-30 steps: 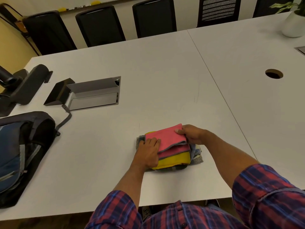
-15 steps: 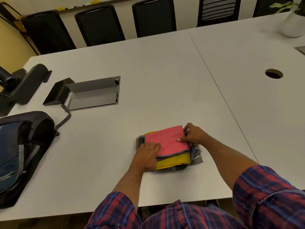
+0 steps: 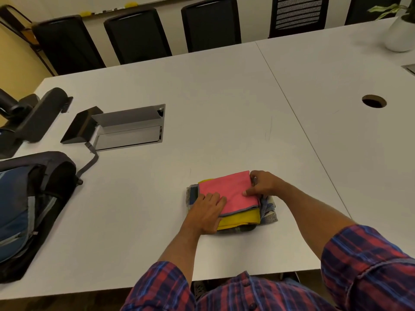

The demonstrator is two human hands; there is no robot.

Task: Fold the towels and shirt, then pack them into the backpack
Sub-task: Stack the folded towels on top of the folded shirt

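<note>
Pink microfibre cloth with a grey stitched edge, a folded towel [image 3: 229, 193], is seen on top of a small stack near the front edge of the white laminate table [image 3: 213, 97]. Beneath it a folded yellow towel [image 3: 241, 219] shows along the near side, and under both lies a folded blue-and-grey checked shirt [image 3: 269, 209], visible at the left and right edges of the stack.

The left hand [image 3: 207, 213] is laid on the near left corner of the stack, its fingers straight and close together, pressing flat on the pink towel and the layers below. The right hand [image 3: 262, 185] is placed at the far right corner; its thumb lies on top of the pink towel and its fingers are curled round the stack's right edge, so the cloth is gripped there. Both forearms are bare, with red-and-blue plaid sleeves [image 3: 368, 265] rolled back at the bottom of the view.

A dark grey and blue fabric backpack [image 3: 29, 207] is lying at the near left edge of the table, well apart from the stack, with a grey strap trailing toward an open brushed-metal cable box [image 3: 128, 129] sunk into the tabletop. A black angled device [image 3: 33, 117] is seen at the far left. A round cable hole [image 3: 374, 101] is cut into the right-hand table section, and a white ceramic plant pot [image 3: 398, 35] stands in the far right corner. Black office chairs [image 3: 134, 34] are lined up along the far side.
</note>
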